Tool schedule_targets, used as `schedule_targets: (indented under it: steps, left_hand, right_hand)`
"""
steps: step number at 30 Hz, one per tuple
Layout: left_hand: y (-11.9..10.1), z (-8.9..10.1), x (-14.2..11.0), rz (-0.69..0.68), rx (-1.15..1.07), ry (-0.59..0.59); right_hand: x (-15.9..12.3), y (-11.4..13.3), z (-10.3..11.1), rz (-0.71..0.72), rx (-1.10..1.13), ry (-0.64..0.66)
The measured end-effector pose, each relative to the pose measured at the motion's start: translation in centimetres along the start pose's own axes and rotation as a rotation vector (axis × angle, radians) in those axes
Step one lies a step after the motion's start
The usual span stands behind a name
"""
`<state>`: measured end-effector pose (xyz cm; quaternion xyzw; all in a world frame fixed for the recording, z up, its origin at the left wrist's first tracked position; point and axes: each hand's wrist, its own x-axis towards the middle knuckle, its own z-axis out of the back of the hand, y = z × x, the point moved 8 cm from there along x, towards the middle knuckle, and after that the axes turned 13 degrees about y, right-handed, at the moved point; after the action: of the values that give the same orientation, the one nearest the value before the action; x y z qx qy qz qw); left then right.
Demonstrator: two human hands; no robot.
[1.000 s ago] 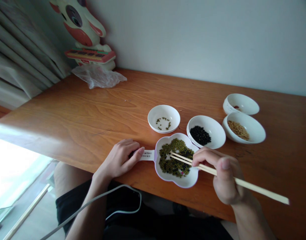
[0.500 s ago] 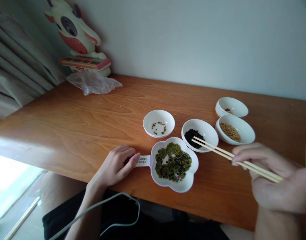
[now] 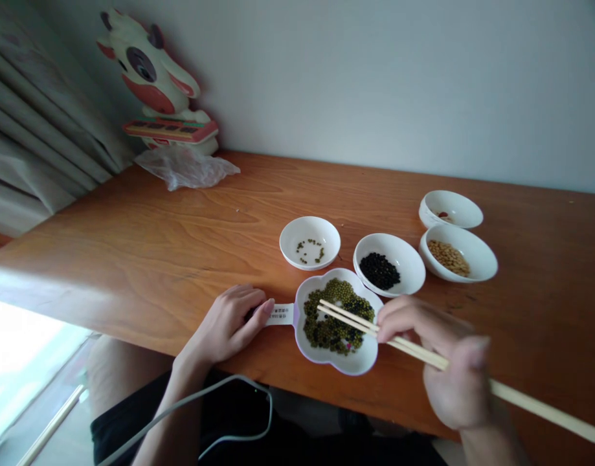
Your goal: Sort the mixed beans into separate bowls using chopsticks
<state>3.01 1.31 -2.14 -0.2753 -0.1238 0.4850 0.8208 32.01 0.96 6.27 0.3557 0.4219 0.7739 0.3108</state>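
Note:
My left hand [image 3: 234, 323] is closed on the handle of a white flower-shaped dish [image 3: 369, 359] with a purple rim, which rests on the table. Green beans [image 3: 321, 333] and black beans [image 3: 362, 310] lie mixed in it. Held in my right hand [image 3: 437, 356] is a pair of wooden chopsticks [image 3: 350, 320], their tips over the left part of the beans. Whether the tips pinch a bean is too small to tell. Just behind the dish stand a white bowl of black beans [image 3: 379, 272] and a white bowl [image 3: 310, 223] with a few green beans.
At the right are a white bowl [image 3: 484, 259] of tan beans and another bowl [image 3: 465, 208] with a few reddish bits. A cow-shaped toy keyboard [image 3: 171, 123] and a clear plastic bag [image 3: 188, 169] sit at the far left. A cable [image 3: 219, 382] crosses my lap.
My right hand has moved left with the chopsticks, from the bowl of black beans to above the flower-shaped dish. My left hand stays on the handle.

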Motion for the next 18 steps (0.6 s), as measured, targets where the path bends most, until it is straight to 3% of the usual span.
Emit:
schedule_targets:
  steps: [3,6,9,14,18]
  left_hand:
    - [0.0,0.0,0.0,0.0,0.0,-0.002]
    - [-0.2,0.1,0.1,-0.006,-0.007,-0.006]
    - [-0.3,0.2,0.1,-0.009,-0.008,-0.012]
    - [-0.4,0.2,0.2,-0.02,0.003,-0.009]
    - [-0.4,0.2,0.2,-0.011,-0.001,-0.007]
  right_hand:
    - [0.9,-0.6,-3.3,-0.026,0.037,0.141]
    - [1.1,-1.2,-4.3,-0.049,0.018,0.197]
    - [0.9,-1.3,-3.5,-0.045,-0.023,0.208]
    - [0.3,-1.4,-0.9,-0.062,-0.026,0.119]
    - [0.4,-1.6,-1.1,-0.067,-0.009,0.114]
